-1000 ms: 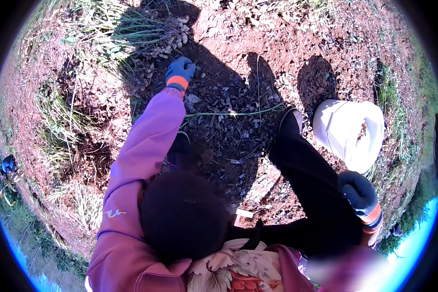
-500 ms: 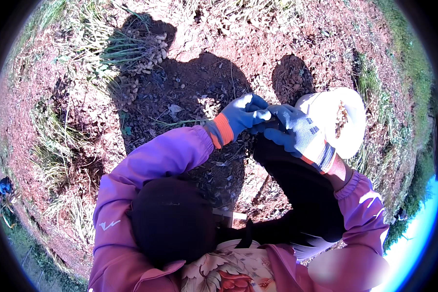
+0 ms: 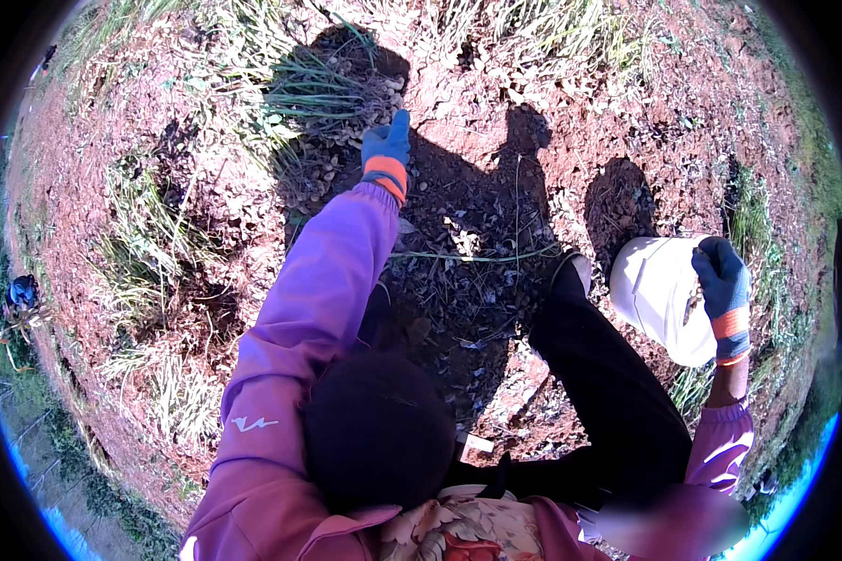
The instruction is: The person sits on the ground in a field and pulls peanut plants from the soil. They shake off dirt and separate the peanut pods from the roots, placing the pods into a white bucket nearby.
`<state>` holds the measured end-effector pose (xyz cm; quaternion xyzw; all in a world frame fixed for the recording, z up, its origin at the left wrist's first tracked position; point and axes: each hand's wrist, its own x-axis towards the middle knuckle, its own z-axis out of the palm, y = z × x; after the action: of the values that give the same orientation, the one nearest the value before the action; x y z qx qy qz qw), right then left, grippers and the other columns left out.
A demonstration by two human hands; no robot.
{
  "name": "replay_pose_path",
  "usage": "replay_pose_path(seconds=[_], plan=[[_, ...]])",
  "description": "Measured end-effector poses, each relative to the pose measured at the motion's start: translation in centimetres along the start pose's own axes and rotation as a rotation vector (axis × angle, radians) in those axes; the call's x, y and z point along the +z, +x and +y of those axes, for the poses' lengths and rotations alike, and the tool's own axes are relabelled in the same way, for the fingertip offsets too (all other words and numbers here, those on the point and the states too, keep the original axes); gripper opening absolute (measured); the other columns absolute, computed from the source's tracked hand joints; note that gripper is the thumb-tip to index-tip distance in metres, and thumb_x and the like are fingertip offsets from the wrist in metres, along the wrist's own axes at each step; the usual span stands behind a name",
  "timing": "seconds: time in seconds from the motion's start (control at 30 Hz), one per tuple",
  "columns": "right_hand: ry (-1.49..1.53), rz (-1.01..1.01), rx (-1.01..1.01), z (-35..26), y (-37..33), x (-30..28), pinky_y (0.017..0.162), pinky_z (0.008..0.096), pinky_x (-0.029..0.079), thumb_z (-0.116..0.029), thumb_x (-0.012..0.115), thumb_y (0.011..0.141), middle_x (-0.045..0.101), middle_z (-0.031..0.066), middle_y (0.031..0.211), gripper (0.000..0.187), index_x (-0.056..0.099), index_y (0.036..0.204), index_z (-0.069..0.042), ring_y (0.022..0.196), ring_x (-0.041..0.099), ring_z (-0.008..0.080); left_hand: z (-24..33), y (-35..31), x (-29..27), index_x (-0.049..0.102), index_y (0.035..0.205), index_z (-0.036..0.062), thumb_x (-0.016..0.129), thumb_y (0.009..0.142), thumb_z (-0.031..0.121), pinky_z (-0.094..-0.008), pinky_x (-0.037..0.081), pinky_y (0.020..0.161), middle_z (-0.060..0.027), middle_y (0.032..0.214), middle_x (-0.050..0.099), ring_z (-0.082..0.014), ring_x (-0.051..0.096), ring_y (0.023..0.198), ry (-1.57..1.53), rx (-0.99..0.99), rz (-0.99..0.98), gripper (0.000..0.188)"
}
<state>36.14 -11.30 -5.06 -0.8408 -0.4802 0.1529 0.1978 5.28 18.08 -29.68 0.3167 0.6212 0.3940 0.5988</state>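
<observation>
My left hand (image 3: 386, 154), in a blue glove with an orange cuff, reaches out to a pulled bunch of green plants (image 3: 316, 89). One finger is stretched forward and the hand is open. Pale peanut pods (image 3: 393, 86) lie at the root end of the bunch, close to its fingertips. Over at the right, my right hand (image 3: 723, 285), gloved alike, is above the mouth of a white bucket (image 3: 647, 285). Its fingers are curled in, and whatever they hold is hidden. Some tan contents show inside the bucket, partly covered by the hand.
A long thin green stem (image 3: 468, 257) lies across the shaded soil before my legs. More uprooted plants (image 3: 145, 248) are heaped at the left and far side. My bent leg (image 3: 599, 365) is between the middle ground and the bucket. A distant person (image 3: 22, 292) is at far left.
My hands were together in front of me and have parted. The left has gone forward to the plant bunch, the right out to the bucket. The whole view has shifted a little.
</observation>
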Motion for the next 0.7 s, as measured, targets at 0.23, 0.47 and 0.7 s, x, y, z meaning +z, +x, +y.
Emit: replay_pose_path(seconds=[0.23, 0.47, 0.7], plan=[[-0.592, 0.061, 0.08, 19.6, -6.0, -4.8, 0.07, 0.031, 0.048, -0.007, 0.067, 0.07, 0.052, 0.0136, 0.115, 0.056, 0.043, 0.12, -0.005, 0.088, 0.057, 0.0224, -5.5, 18.5, -3.5, 0.05, 0.106, 0.0141, 0.064, 0.069, 0.052, -0.045, 0.041, 0.076, -0.0106, 0.103, 0.051, -0.026, 0.048, 0.092, 0.028, -0.334, 0.05, 0.055], [0.028, -0.127, 0.207, 13.9, -2.0, -0.7, 0.067, 0.0252, 0.046, -0.006, 0.062, 0.073, 0.051, 0.0075, 0.116, 0.051, 0.045, 0.121, -0.005, 0.075, 0.053, 0.0118, -11.5, 24.4, -9.6, 0.05, 0.112, 0.0101, 0.05, 0.085, 0.02, -0.0467, 0.041, 0.085, -0.0118, 0.117, 0.049, -0.0281, 0.047, 0.106, 0.265, 0.364, -0.147, 0.028], [0.063, -0.243, 0.086, 9.4, -1.5, 0.1, 0.069, 0.0257, 0.046, -0.005, 0.061, 0.074, 0.053, 0.0059, 0.109, 0.045, 0.049, 0.117, -0.006, 0.079, 0.052, 0.011, 1.7, 2.5, -10.9, 0.057, 0.089, 0.0084, 0.053, 0.082, 0.014, -0.0417, 0.048, 0.074, -0.0076, 0.089, 0.059, -0.0248, 0.057, 0.085, -0.592, -0.091, -0.087, 0.009]])
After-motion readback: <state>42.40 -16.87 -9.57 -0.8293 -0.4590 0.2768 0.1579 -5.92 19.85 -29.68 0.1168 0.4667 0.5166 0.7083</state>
